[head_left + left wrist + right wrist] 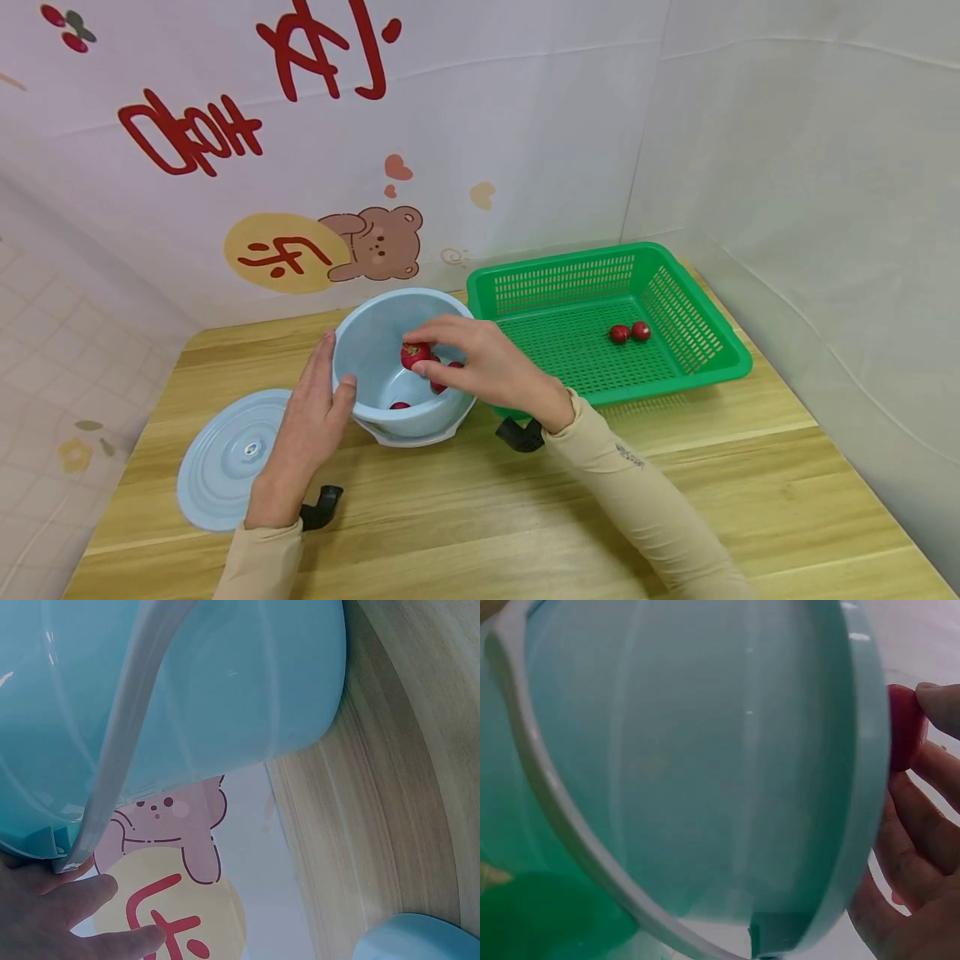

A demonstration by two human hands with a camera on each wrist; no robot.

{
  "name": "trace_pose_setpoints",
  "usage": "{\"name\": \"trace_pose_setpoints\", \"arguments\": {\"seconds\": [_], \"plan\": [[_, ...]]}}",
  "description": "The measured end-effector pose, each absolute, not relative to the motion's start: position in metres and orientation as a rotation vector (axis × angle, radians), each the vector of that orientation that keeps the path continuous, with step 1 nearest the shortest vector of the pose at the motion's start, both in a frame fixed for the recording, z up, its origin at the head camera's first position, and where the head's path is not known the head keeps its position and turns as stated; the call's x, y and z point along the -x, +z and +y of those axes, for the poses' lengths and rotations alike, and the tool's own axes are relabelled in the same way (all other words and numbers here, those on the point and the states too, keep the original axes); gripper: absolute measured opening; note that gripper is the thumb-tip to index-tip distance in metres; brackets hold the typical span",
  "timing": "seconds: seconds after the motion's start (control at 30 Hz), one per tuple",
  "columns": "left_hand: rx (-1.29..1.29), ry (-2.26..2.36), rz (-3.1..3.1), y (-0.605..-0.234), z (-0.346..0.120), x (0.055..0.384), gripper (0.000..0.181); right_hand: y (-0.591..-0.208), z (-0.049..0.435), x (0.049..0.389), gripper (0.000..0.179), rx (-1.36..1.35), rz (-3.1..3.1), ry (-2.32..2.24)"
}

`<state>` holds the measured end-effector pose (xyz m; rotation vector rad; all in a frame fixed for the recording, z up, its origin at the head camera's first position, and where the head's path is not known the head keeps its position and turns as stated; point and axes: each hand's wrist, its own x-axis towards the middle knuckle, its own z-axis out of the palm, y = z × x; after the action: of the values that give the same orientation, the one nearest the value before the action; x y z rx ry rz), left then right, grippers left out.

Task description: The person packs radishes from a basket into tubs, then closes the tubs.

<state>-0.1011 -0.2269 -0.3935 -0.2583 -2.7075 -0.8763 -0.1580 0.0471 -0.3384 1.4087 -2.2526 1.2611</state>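
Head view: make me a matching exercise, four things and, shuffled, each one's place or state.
1. Light blue round plastic lid
2. Green rectangular plastic basket
3. Person's bare left hand
4. Person's bare right hand

A. Outstretched beside the round light blue plastic bucket
B. Contains two small round red items
C. Pinches a round red item
D. Lies flat left of the bucket

Pairs: 1D, 2B, 3A, 4C

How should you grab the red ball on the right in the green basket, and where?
I'd pinch the right-hand red ball by its front and back sides, coming from above. The green basket is open on top but walled all around, so straight down looks like the easiest way in. The other red ball sits close on its left, so front and back probably give more room.
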Motion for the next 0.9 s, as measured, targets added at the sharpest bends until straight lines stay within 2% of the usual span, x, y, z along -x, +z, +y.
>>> {"name": "trace_pose_setpoints", "arguments": {"seconds": [0.3, 0.47, 0.6, 0.9], "plan": [[0.240, -0.882, -2.721, -0.393, -0.227, 0.100, 0.069, -0.346, 0.038, 0.162, 0.030, -1.375, -2.420, 0.944], [0.242, -0.886, -2.718, -0.393, -0.227, 0.100, 0.069, -0.347, 0.036, 0.160, 0.040, -1.360, -2.542, 0.806], [0.244, -0.882, -2.714, -0.394, -0.227, 0.100, 0.068, -0.346, 0.039, 0.155, 0.042, -1.355, -2.574, 0.808], [0.246, -0.883, -2.718, -0.393, -0.227, 0.098, 0.068, -0.324, 0.072, 0.143, 0.031, -1.378, -2.376, 0.999]]}}
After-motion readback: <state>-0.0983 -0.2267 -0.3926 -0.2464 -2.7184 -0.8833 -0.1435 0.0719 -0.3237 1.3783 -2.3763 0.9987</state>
